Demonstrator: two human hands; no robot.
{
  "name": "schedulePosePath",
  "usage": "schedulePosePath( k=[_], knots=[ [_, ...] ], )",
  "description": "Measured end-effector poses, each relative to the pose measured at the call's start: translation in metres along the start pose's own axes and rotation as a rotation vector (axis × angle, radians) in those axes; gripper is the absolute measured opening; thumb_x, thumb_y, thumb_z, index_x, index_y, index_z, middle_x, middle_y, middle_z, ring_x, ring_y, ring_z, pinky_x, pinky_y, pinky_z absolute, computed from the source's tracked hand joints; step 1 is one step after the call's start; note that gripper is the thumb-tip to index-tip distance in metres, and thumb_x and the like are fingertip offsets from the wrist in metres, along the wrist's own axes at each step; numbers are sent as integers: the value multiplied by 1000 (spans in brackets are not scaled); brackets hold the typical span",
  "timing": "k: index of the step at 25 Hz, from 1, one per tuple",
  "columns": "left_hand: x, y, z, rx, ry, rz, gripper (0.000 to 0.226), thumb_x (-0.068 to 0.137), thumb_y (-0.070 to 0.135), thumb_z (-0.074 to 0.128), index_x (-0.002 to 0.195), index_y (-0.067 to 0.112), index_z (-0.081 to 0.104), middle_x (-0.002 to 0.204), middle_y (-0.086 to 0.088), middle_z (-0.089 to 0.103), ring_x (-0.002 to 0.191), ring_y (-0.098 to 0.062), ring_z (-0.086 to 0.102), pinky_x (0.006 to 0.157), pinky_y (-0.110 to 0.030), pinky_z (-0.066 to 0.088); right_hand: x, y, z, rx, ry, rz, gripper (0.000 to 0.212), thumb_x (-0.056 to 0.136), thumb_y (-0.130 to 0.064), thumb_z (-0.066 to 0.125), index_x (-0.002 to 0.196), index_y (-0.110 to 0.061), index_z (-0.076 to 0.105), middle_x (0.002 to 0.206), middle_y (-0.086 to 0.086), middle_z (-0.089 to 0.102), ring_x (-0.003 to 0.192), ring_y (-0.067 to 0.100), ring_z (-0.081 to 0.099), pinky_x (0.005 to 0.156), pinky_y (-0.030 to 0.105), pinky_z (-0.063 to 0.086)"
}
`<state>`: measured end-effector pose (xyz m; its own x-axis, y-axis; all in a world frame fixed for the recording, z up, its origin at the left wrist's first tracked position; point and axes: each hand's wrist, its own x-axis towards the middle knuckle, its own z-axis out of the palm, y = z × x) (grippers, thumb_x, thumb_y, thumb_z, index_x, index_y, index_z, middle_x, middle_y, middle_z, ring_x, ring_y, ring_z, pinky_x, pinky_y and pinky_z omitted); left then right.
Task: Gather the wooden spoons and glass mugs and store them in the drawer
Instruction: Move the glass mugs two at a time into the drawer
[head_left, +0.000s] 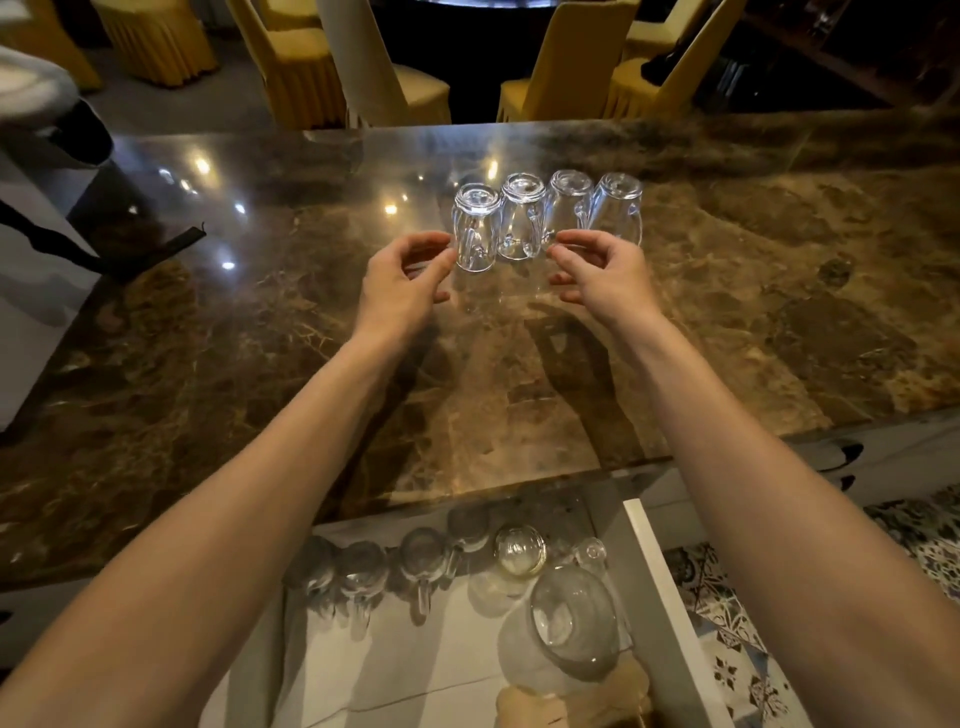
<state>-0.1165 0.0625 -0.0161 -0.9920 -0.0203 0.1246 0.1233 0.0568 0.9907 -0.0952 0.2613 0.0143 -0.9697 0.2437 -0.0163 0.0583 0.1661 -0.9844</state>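
Left hand (402, 280) is open, fingertips just beside the leftmost of four inverted glass mugs (545, 218) on the marble bench (779, 312). Right hand (602, 270) is open, empty, near the middle mugs. Risk: crowded mugs may knock together or topple when gripped. Open drawer (660, 597) waits below.

Clear glass mugs (545, 218), glossy marble counter (260, 364)
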Motion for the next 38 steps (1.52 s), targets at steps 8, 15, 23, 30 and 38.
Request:
schedulePosePath(
  k=[8, 15, 23, 30, 38],
  knots=[
    [32, -20, 14, 246, -31, -72, 41, 84, 32, 67, 120, 16, 60, 118, -2, 65, 107, -10, 60, 89, -37, 54, 50, 14, 28, -311, 42, -32, 31, 90, -20, 60, 119, -10, 58, 116, 5, 63, 104, 15, 58, 89, 27, 48],
    [37, -16, 26, 329, 51, 34, 34, 81, 21, 72, 112, 10, 67, 105, -4, 71, 94, -6, 66, 86, -21, 53, 54, 15, 40, -522, 222, -83, 20, 88, -23, 64, 105, -15, 68, 104, 1, 70, 81, 6, 54, 56, 11, 32],
    [39, -13, 29, 337, 66, 32, 25, 75, 17, 76, 100, 16, 70, 97, -1, 72, 91, -10, 67, 86, -34, 55, 55, 11, 45, -598, 217, -59, 13, 90, -20, 60, 99, -12, 67, 95, 0, 66, 80, 9, 51, 69, 22, 37],
    [35, -12, 25, 290, 68, 0, 26, 74, 14, 77, 100, 17, 72, 91, 5, 71, 88, -5, 67, 86, -32, 55, 49, 10, 46, -623, 214, -86, 11, 89, -20, 61, 83, -13, 67, 74, -4, 57, 73, 12, 53, 73, 27, 43],
    [20, -5, 14, 169, 75, -39, 30, 76, 10, 75, 105, 12, 70, 95, 1, 72, 90, -6, 68, 81, -30, 57, 28, 4, 44, -603, 179, -131, 10, 89, -19, 62, 83, -14, 68, 73, -4, 61, 70, 11, 57, 57, 19, 37]
  ],
)
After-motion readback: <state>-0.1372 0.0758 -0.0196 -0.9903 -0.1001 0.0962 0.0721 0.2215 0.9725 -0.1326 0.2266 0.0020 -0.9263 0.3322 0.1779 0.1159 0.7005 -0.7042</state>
